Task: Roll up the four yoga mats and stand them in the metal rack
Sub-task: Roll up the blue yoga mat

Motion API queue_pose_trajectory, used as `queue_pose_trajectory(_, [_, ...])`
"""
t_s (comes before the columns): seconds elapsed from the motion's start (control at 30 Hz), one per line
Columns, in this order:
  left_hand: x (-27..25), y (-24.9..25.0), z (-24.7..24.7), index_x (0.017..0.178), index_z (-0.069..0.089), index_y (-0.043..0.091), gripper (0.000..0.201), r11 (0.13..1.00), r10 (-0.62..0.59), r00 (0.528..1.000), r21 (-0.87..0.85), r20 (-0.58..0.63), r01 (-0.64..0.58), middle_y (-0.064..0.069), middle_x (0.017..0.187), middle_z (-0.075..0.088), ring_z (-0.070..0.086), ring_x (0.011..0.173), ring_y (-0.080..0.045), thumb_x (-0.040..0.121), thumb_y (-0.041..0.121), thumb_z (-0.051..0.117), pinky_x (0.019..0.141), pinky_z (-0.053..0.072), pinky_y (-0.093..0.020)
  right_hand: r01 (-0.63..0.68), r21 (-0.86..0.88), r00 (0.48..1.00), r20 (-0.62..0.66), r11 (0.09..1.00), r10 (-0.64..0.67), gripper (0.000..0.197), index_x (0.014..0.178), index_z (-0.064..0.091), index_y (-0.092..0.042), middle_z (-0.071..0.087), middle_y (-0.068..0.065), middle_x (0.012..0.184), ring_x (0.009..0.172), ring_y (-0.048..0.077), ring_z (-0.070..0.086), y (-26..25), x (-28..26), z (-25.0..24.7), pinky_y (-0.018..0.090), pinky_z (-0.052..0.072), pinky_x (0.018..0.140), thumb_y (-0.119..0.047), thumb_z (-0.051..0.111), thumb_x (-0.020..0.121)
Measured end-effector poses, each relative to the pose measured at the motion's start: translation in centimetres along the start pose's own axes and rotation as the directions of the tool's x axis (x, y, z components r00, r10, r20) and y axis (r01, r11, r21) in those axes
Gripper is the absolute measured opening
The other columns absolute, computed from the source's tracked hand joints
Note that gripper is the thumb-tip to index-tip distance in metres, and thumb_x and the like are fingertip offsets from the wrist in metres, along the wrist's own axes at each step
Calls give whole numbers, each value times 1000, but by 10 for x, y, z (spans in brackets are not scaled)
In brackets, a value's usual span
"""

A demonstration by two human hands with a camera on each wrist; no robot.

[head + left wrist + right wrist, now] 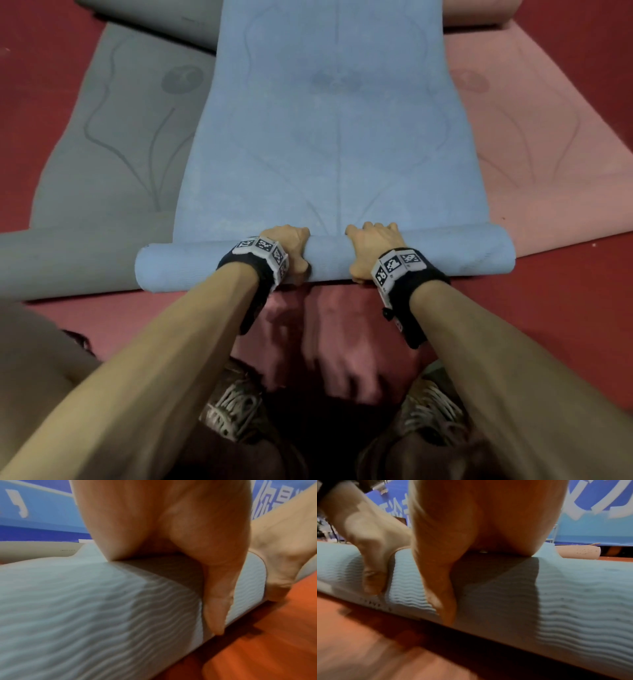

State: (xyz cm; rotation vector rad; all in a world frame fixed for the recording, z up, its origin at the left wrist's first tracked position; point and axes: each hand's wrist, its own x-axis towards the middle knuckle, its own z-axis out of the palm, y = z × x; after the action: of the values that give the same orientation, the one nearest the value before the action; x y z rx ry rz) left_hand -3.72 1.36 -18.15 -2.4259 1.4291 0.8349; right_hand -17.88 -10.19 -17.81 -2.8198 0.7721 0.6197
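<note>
Head view: a blue yoga mat (329,137) runs up the centre of the frame, its near end rolled into a tube across the middle. The left hand (291,250) and right hand (368,250) curl over that roll side by side. A grey mat (113,144) lies at left, a pink mat (534,154) at right, on a red floor (565,308).

Left wrist view: the left hand's thumb (216,608) presses the roll's ribbed side.

Right wrist view: the right hand's thumb (443,599) does likewise.

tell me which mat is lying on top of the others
The blue mat: it runs down the middle, overlapping the grey mat and pink mat, and both hands grip its rolled end.
</note>
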Motion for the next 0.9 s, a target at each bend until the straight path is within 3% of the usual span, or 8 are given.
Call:
queue_pose_trajectory(0.17, [-1,4,-36,92,65,15,71,999,26,984,-46,178,-18,-4,88,70,68,79,-21,29,42,84,69,60,-37,-6,22,986,164,1000,2,58,98,61,-26,59,-2,81,77,24,58,4,6,-42,27,43,69,-23,79,43])
queue_pose_trajectory(0.3, [-8,10,-28,109,64,7,70,999,24,971,-48,236,-13,-10,104,71,68,93,-23,50,32,92,78,57,-35,-27,42,953,301,999,13,69,94,66,-26,66,-1,83,74,22,62,2,8,-38,31,58,67,-27,76,26])
queue_pose_trajectory(0.43, [-20,5,11,125,46,21,89,999,19,1000,51,-2,-19,-3,118,57,56,110,-25,52,55,85,97,35,-40,-56,76,938,346,996,27,85,106,64,-29,61,-6,84,79,22,61,1,16,-23,27,53,63,-28,76,22])
queue_pose_trajectory(0.5, [-26,8,32,128,39,23,95,990,-8,991,136,-130,26,-4,119,51,51,114,-25,52,63,80,101,32,-44,-62,85,937,347,995,29,84,103,65,-26,65,-5,86,78,22,63,-1,19,-18,30,56,67,-28,77,20])
queue_pose_trajectory(0.57, [-27,10,41,126,37,21,90,987,-48,986,143,-159,71,-5,120,50,48,116,-26,56,59,79,101,33,-45,-56,78,938,347,995,25,83,106,63,-25,68,-3,95,81,23,64,-3,17,-12,29,51,70,-26,79,25])
queue_pose_trajectory(0.7, [-13,3,32,118,42,19,74,993,-49,997,108,-53,55,-6,115,55,54,111,-26,61,47,79,95,37,-44,-39,35,967,251,999,29,88,127,49,-24,62,3,116,105,27,57,0,11,0,37,33,81,-26,82,45])
queue_pose_trajectory(0.83, [7,-4,14,93,50,33,64,992,-116,990,54,81,112,3,90,66,65,75,-20,40,51,82,67,47,-28,11,-107,1000,-13,994,-13,90,130,39,-19,52,7,119,111,29,51,-7,-3,18,46,33,95,-37,84,54])
queue_pose_trajectory(0.9, [14,-7,13,97,53,33,76,996,-87,984,-11,155,89,4,89,66,63,72,-20,31,51,86,63,47,-26,0,-134,996,-91,991,-12,81,127,39,-19,52,6,117,109,28,50,-9,-8,27,45,31,98,-33,80,59])
